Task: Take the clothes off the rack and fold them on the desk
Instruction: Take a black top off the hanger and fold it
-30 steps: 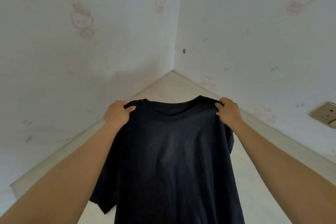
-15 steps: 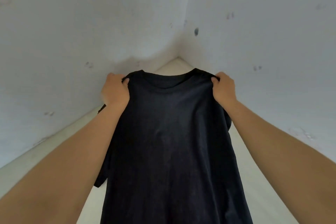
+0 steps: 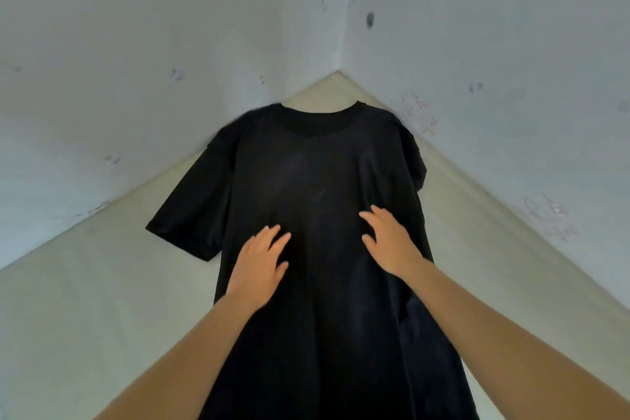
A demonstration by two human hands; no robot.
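shirt (image 3: 317, 181) now flat on desk (image 3: 85, 300) | black tee, collar far | L hand (image 3: 257, 268) + R hand (image 3: 388, 242) released, flat

You are looking at a T-shirt (image 3: 306, 181) that is showing plain, solid black all over, collar and sleeves alike (a slightly greyer sheen is catching on the chest). The desk (image 3: 85, 300) beneath it is reading as pale cream-beige with a faint streaky grain. The wallpaper (image 3: 136, 27) is coming across as bluish white, and it is carrying small, faded pink and mauve motifs (image 3: 419, 112) scattered across both walls, too worn to make out. One dark grey spot (image 3: 370, 19) is standing out near the corner.
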